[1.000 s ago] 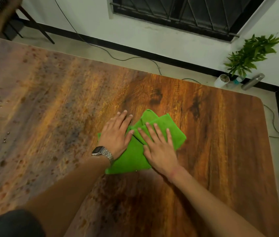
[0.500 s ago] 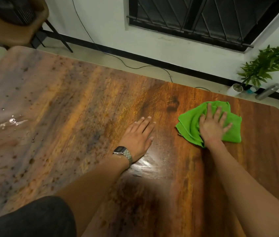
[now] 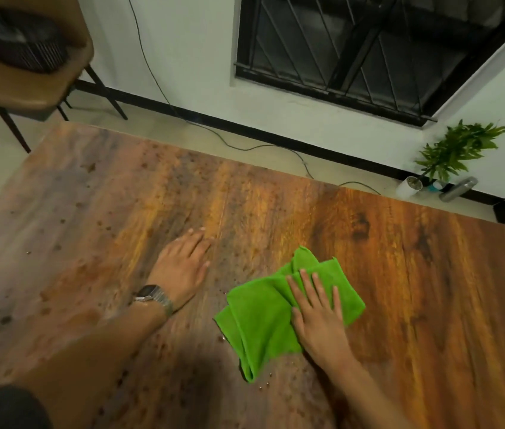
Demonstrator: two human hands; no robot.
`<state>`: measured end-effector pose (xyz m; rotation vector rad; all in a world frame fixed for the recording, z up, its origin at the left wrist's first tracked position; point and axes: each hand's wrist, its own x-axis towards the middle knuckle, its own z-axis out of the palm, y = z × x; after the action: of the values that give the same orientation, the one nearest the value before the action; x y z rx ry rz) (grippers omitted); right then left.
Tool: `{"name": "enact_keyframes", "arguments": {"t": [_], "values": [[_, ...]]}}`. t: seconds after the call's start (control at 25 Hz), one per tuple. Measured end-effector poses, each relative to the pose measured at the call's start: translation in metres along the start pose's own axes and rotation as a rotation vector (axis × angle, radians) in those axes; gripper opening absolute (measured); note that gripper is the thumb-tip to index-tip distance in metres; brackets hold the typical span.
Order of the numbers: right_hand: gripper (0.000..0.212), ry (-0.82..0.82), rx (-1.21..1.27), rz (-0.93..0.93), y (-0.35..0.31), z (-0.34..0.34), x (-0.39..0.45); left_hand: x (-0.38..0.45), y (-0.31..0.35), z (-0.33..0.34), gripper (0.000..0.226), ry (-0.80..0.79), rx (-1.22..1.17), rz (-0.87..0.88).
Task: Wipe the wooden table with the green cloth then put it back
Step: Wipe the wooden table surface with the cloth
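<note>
The green cloth (image 3: 260,317), folded and rumpled, lies on the wooden table (image 3: 415,274) a little right of the middle. My right hand (image 3: 319,317) presses flat on the cloth's right half, fingers spread and pointing away from me. My left hand (image 3: 181,267), with a metal watch on the wrist, rests palm down on the bare wood to the left of the cloth, apart from it and holding nothing. Small water drops dot the wood around the cloth's near edge.
A brown chair (image 3: 25,78) with a dark basket on its seat stands past the table's far left corner. On the floor at the far right are a potted plant (image 3: 455,153), a white cup (image 3: 409,187) and a grey bottle (image 3: 458,188). A cable runs along the wall.
My right hand has dragged the cloth back from the table's far right toward the middle and nearer to me. My left hand stays flat on the wood, off the cloth since one second ago.
</note>
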<state>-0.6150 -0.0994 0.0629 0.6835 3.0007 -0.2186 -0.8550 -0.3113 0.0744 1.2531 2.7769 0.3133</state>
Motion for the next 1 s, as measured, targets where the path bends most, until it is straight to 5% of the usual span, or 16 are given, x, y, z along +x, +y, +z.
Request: {"name": "enact_keyframes", "arguments": {"t": [0.24, 0.52, 0.64, 0.8, 1.0], "values": [[0.061, -0.057, 0.057, 0.527, 0.086, -0.019, -0.044, -0.024, -0.065, -0.007, 0.055, -0.057, -0.033, -0.015], [0.053, 0.074, 0.156, 0.832, 0.102, -0.041, 0.120, -0.028, -0.068, 0.002, 0.054, -0.016, -0.052, -0.018], [0.053, 0.074, 0.156, 0.797, 0.069, -0.041, 0.197, -0.029, -0.065, 0.000, 0.054, 0.002, -0.044, -0.006], [0.052, 0.003, 0.145, 0.515, -0.016, -0.031, 0.269, -0.030, -0.066, 0.001, 0.053, 0.036, -0.041, -0.001], [0.054, -0.011, 0.055, 0.157, -0.118, -0.009, 0.248, -0.029, -0.066, 0.001, 0.052, 0.029, -0.045, 0.010]]}}
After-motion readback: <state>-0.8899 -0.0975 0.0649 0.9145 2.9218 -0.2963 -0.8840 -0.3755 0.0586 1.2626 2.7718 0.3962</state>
